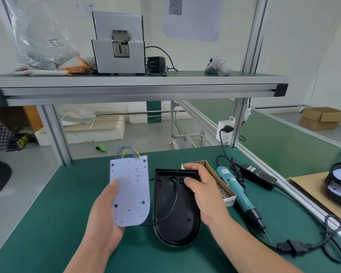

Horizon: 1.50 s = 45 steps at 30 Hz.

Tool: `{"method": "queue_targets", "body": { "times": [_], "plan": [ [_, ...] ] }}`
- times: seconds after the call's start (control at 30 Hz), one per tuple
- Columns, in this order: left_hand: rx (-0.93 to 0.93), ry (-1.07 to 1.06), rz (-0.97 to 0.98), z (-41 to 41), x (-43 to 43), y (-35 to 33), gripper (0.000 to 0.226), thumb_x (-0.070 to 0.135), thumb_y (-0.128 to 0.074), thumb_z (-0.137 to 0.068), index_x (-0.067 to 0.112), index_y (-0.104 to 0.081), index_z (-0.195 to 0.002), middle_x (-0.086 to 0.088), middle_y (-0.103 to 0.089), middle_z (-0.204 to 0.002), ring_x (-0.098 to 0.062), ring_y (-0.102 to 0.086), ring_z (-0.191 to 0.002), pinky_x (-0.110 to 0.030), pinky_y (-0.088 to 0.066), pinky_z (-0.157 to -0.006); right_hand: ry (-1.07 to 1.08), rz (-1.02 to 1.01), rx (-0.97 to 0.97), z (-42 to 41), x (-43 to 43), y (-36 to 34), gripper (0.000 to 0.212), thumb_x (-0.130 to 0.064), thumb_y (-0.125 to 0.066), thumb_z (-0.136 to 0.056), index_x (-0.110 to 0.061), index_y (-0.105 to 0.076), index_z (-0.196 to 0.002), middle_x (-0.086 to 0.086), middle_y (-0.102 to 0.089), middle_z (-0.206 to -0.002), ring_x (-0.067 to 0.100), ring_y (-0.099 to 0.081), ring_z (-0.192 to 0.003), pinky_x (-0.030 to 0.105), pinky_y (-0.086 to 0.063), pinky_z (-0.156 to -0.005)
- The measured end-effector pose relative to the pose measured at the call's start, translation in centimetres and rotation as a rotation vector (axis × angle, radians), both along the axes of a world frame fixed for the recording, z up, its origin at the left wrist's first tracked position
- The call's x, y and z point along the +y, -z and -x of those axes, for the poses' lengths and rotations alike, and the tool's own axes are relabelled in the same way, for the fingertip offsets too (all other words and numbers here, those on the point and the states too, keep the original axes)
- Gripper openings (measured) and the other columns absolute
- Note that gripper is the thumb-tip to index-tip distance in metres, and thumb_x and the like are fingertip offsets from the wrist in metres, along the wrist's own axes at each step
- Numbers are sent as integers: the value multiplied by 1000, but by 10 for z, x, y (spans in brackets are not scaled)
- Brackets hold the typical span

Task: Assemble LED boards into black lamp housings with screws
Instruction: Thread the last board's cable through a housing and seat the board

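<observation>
The black housing (183, 229) lies hollow side up on the green table (47, 223). A black cable (175, 200) curves through the housing from a round hole. The right hand (203, 196) grips the housing's right wall, thumb inside. Just left of the housing, the left hand (104, 219) holds the LED board (130, 192) clear of the table, thumb on its face. Right of the housing, a narrow cardboard box (229, 201) holds small silver screws (222, 191).

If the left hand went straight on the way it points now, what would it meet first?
Probably nothing: the left hand, holding the LED board, points away over bare green mat to the table's far edge. The black housing lies to its right, off that line.
</observation>
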<state>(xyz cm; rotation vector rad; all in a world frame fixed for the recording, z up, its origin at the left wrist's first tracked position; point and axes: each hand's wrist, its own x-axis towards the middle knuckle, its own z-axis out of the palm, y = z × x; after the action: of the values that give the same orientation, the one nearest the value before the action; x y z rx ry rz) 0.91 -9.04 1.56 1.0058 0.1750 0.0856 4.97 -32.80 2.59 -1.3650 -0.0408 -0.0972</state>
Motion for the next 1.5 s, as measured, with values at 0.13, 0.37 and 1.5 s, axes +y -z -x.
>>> {"method": "queue_targets", "body": {
  "times": [0.13,0.37,1.5],
  "plan": [
    [-104,113,-157,3,-5,2,43,52,-59,-99,28,-74,-132,-5,-71,-138,-27,-71,-124,-51,-56,-97,61,33,-14,3,7,-5,24,-32,-60,-94,-38,-73,-113,-5,-73,-120,23,-66,-120,49,-50,-111],
    [-227,163,-553,7,-20,7,36,55,-60,-102,51,-65,-138,22,-63,-140,1,-58,-133,-35,-43,-109,3,162,-201,6,6,-3,10,-38,-69,-100,-30,-73,-105,-11,-73,-108,5,-66,-103,13,-47,-86],
    [8,-337,-738,-13,1,19,18,40,-58,-106,40,-76,-108,17,-73,-105,-14,-67,-105,-36,-52,-95,-174,222,-108,11,11,-4,43,-31,-70,-94,-4,-44,-72,5,-44,-75,18,-42,-71,35,-33,-70]
  ]
}}
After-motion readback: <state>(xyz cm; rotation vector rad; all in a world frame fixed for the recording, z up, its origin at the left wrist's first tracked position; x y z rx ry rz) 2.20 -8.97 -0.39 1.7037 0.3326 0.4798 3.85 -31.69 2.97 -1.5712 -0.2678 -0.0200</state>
